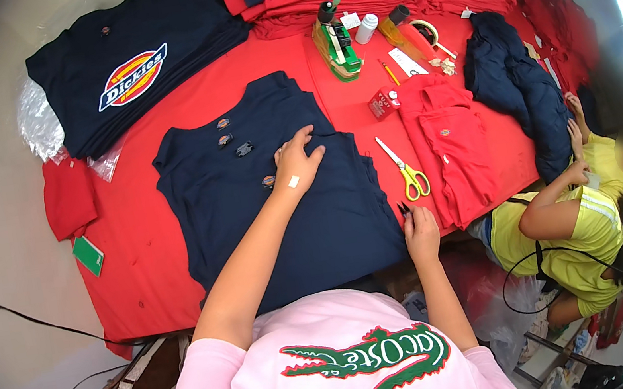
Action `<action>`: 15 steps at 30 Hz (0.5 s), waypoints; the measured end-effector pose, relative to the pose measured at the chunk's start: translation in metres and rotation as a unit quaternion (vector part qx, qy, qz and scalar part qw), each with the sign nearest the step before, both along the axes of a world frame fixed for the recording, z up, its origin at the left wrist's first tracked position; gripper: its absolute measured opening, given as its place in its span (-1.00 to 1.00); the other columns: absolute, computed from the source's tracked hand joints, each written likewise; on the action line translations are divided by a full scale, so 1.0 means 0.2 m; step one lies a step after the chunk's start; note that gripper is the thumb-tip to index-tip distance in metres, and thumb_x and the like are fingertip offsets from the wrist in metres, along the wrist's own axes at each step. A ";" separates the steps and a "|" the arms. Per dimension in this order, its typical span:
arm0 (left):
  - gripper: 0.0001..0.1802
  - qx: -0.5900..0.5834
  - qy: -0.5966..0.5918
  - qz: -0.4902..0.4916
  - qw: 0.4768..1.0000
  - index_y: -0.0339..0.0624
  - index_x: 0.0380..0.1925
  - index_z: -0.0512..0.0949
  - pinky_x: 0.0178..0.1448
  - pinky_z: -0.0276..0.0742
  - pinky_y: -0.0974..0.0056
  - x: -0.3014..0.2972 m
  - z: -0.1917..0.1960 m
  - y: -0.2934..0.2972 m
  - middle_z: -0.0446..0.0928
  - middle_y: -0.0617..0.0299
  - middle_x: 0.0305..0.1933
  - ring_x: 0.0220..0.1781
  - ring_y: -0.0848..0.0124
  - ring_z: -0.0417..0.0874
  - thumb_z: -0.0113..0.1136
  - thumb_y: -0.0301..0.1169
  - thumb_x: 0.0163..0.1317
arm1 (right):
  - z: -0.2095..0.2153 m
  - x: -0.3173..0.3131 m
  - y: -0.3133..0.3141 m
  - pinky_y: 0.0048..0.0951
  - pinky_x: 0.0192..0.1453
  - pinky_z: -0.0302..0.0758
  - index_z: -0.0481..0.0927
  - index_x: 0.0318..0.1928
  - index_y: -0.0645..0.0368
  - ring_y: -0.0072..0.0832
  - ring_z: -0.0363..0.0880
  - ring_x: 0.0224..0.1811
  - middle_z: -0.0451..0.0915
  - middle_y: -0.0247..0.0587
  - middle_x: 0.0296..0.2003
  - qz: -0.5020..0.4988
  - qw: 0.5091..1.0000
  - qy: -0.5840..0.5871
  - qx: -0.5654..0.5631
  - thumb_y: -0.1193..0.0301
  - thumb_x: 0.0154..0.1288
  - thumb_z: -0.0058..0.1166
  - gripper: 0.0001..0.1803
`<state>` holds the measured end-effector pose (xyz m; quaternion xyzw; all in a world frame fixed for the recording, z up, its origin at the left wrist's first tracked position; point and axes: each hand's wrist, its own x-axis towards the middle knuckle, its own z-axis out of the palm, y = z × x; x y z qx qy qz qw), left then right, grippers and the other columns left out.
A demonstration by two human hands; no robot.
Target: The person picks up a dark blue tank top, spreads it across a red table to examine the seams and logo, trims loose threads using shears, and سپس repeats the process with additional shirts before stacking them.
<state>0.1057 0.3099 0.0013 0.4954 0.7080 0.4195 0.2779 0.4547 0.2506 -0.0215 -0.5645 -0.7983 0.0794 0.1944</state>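
Observation:
A navy shirt (pixel 248 204) lies flat on the red-covered table (pixel 144 260) in front of me. My left hand (pixel 297 163) rests palm down on its middle, fingers spread, right beside one of several small patches (pixel 268 180) lying on the cloth. A small white plaster is on the back of that hand. My right hand (pixel 420 230) is at the shirt's right edge near the table front, fingers pinched around a small dark tool whose tip pokes up. Yellow-handled scissors (pixel 407 171) lie just beyond it.
Stacks of navy shirts (pixel 131 68) and red shirts (pixel 347 0) fill the back. A green dispenser (pixel 336 46), small bottles, tape and a red box (pixel 382 103) sit mid-table. Folded red shirts (pixel 453 145) and a navy pile (pixel 521 90) lie right, where another person in yellow sits.

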 end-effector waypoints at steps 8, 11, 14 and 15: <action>-0.40 0.017 -0.206 -0.063 0.976 -0.21 0.34 0.60 0.27 0.54 0.34 0.01 0.24 -0.20 0.71 0.28 -0.04 0.00 0.49 0.67 0.40 -0.59 0.25 | 0.11 -0.04 -0.05 -0.41 -0.20 0.58 0.65 0.07 0.33 -0.47 0.65 -0.40 0.62 -0.13 -0.24 -0.124 0.937 0.295 -0.144 0.50 0.64 0.06 -0.81; -0.41 0.042 -0.250 -0.060 0.966 -0.23 0.32 0.61 0.29 0.53 0.32 -0.01 0.34 -0.44 0.71 0.31 -0.06 0.00 0.52 0.67 0.37 -0.65 0.24 | 0.10 -0.07 -0.05 -0.56 -0.25 0.53 0.66 0.10 0.30 -0.66 0.57 -0.39 0.61 -0.28 -0.23 -0.137 0.881 0.405 -0.204 0.45 0.68 0.05 -0.80; -0.45 0.047 -0.247 -0.031 0.967 -0.23 0.29 0.63 0.34 0.53 0.28 -0.03 0.47 -0.60 0.74 0.30 -0.06 0.05 0.51 0.70 0.36 -0.65 0.26 | 0.28 -0.26 0.02 -0.50 -0.18 0.55 0.63 0.16 0.29 -0.63 0.57 -0.34 0.66 -0.28 -0.15 -0.067 0.839 0.478 -0.251 0.38 0.70 0.06 -0.75; -0.46 0.049 -0.242 -0.028 0.969 -0.23 0.29 0.63 0.35 0.53 0.28 -0.03 0.49 -0.63 0.75 0.30 -0.05 0.06 0.51 0.71 0.36 -0.65 0.27 | 0.34 -0.33 0.06 -0.55 -0.19 0.49 0.62 0.19 0.30 -0.64 0.52 -0.33 0.68 -0.28 -0.07 -0.045 0.828 0.488 -0.272 0.38 0.67 0.07 -0.72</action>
